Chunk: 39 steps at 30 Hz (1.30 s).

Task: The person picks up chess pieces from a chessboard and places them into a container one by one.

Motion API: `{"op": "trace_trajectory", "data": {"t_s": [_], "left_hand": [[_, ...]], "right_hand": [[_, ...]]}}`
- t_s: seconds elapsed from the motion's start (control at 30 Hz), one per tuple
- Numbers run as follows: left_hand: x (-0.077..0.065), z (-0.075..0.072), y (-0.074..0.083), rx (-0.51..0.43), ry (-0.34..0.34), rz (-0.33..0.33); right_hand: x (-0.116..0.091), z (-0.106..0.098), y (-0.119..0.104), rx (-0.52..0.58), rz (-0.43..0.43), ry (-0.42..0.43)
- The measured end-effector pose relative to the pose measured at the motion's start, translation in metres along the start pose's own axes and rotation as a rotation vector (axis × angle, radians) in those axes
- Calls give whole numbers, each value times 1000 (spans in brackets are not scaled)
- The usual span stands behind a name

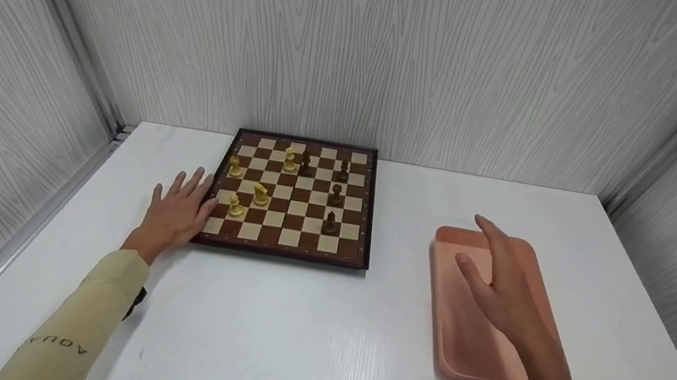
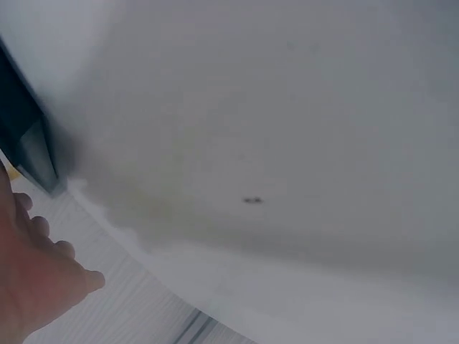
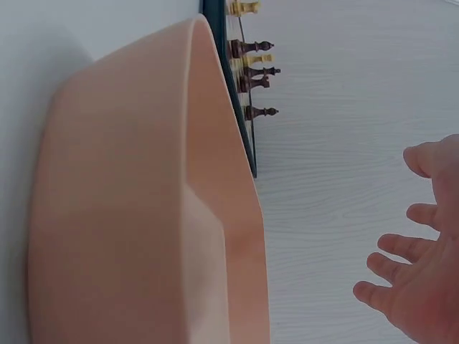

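A brown and cream chessboard (image 1: 283,252) lies toward the back of the white table, left of centre. My left hand (image 1: 172,212) is at its left edge with fingers spread; whether it presses the rim or only lies beside it I cannot tell. Several pale yellow pieces, among them a knight (image 1: 260,195), stand on the left part of the board. Several dark pieces, one a bishop-like piece (image 1: 331,223), stand mostly to the right. Above a pink tray (image 1: 438,303) hovers my right hand (image 1: 504,290), fingers extended, thumb apart, holding nothing.
White wood-grain panels (image 1: 335,45) wall in the table at the back and both sides. The tray stands at the right, its raised side wall (image 3: 115,193) close below the right wrist. Table surface (image 1: 287,333) lies between board and tray.
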<state>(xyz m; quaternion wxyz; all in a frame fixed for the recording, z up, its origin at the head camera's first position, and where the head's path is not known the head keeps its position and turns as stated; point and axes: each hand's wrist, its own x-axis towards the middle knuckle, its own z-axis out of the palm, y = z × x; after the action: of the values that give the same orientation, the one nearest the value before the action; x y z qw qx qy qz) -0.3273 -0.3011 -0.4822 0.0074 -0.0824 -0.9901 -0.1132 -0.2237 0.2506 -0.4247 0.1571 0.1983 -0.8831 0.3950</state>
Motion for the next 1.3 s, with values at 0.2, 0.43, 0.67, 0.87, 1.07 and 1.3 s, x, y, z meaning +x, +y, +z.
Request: {"op": "trace_trajectory", "data": {"t_s": [0.2,0.43,0.67,0.87,1.07,1.3], "left_hand": [[1,3,-1,13,-10,9],[1,4,-4,38,-57,32],[0,6,-8,8,-105,8],[1,6,-10,5,-100,21],[4,7,-5,3,-89,43],[6,6,4,20,-72,61]], "right_hand": [[7,18,-10,10,32,-8],[16,37,-23,28,46,-38],[23,55,-32,90,74,-58],[31,72,-34,80,78,-62],[35,84,-33,77,70,-49],[36,90,-33,79,54,-29]]}}
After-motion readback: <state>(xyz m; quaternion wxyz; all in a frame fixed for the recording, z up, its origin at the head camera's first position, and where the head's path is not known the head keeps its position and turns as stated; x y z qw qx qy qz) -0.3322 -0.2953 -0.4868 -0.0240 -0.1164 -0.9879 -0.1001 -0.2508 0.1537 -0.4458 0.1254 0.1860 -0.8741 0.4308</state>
